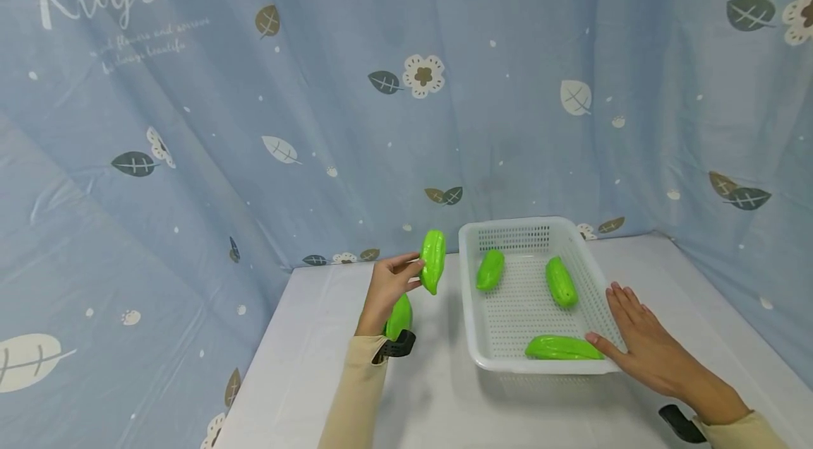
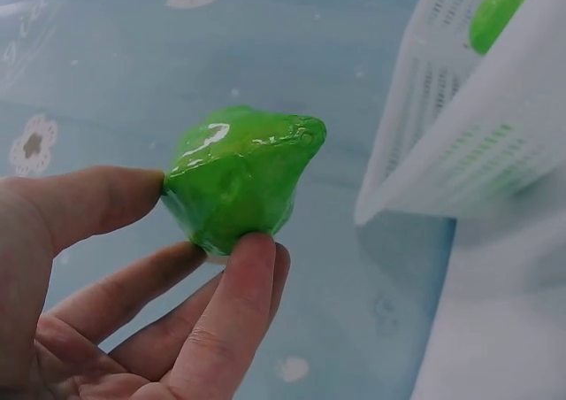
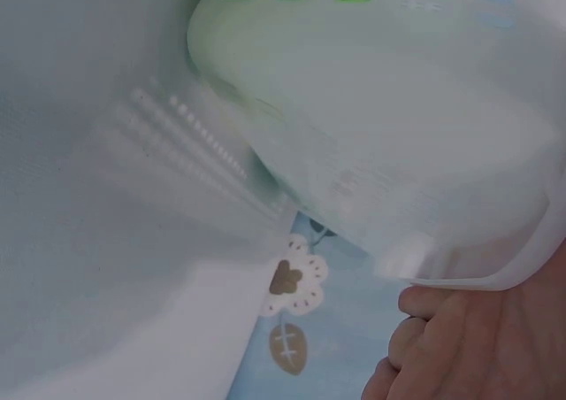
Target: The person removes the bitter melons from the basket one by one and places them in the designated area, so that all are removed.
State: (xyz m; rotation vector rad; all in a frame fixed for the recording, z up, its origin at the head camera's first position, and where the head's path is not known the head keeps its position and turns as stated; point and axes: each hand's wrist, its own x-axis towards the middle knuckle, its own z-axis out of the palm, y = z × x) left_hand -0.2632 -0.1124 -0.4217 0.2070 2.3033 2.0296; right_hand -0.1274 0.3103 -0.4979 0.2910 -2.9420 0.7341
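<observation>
My left hand (image 1: 389, 288) pinches a glossy green ribbed toy fruit (image 1: 434, 262) between thumb and fingertips, raised left of a white plastic basket (image 1: 468, 308). In the left wrist view the pointed end of this fruit (image 2: 234, 183) faces the camera. Another green fruit (image 1: 399, 317) lies on the table, partly hidden behind my left wrist. Three green fruits lie apart in the basket: one at the left (image 1: 490, 270), one at the right (image 1: 562, 282) and one along the front (image 1: 562, 348). My right hand (image 1: 654, 350), fingers straight, rests against the basket's right side, thumb at the front corner.
A white cloth (image 1: 438, 399) covers the table under the basket. Behind and to the left hangs a blue curtain (image 1: 356, 131) printed with leaves and flowers, close to the basket's back rim. Dark bands (image 1: 397, 346) sit at both wrists.
</observation>
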